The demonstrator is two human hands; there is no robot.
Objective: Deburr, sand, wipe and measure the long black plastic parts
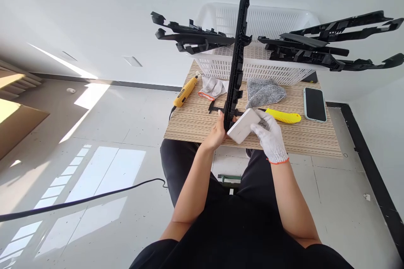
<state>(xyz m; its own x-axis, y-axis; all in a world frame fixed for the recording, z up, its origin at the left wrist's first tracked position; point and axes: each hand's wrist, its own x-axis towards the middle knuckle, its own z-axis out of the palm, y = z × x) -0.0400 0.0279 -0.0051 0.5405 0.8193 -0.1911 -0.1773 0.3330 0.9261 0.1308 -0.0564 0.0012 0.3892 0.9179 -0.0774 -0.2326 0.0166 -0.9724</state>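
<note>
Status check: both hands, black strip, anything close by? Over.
Left hand, bare, grips black strip near its lower end. Right hand, gloved, holds white block beside it. Yellow cutter, gray cloth just beyond.

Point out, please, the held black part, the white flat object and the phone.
Held black part (pixel 238 56): head view, around its mid-length.
White flat object (pixel 242 127): head view, its broad face.
Phone (pixel 314 104): head view, its dark screen.

The bare left hand (pixel 215 135) grips a long black strip (pixel 237 61); the gloved right hand (pixel 270 135) holds a white slab (pixel 243 127) beside its lower end, over a table (pixel 186 125).
</note>
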